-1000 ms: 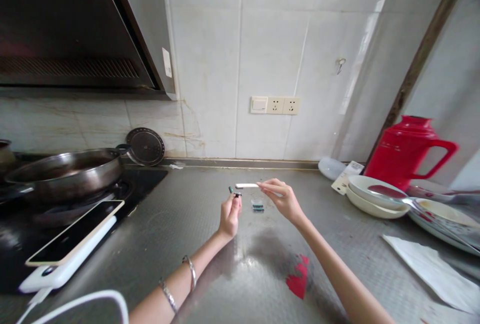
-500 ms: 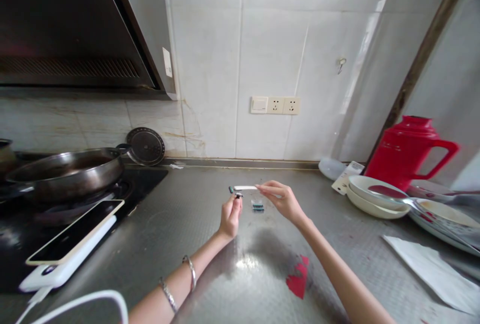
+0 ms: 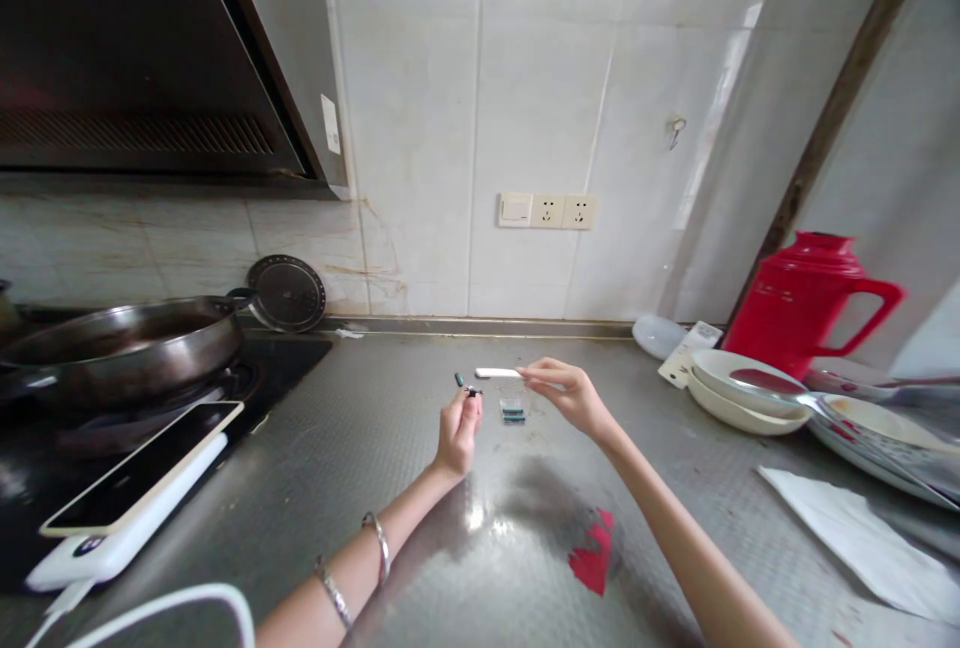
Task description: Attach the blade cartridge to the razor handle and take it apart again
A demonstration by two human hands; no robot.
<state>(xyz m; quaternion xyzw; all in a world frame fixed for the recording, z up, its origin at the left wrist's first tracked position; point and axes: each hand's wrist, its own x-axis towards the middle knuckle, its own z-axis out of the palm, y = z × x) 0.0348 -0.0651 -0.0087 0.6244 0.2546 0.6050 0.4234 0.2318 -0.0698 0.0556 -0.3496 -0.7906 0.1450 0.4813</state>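
My left hand (image 3: 459,430) is closed, pinching a small black and silver piece (image 3: 473,391) between thumb and fingers; its exact kind is too small to tell. My right hand (image 3: 564,394) grips one end of a slim white stick (image 3: 496,373), which lies level with its free end pointing left, just above and apart from the black piece. A small clear case (image 3: 513,410) with dark green strips in it sits on the counter between my hands. Just beyond my left fingertips is a tiny dark green piece (image 3: 459,380).
The metal counter (image 3: 360,428) carries a torn red scrap (image 3: 594,556) and a white paper sheet (image 3: 862,538). Stacked bowls (image 3: 739,406) and a red thermos (image 3: 795,298) stand right. Left are a pan (image 3: 127,353) on the stove and a phone (image 3: 142,468) on a white power bank.
The white stick in my right hand has moved slightly right, away from the piece in my left hand. The whole view has shifted a little.
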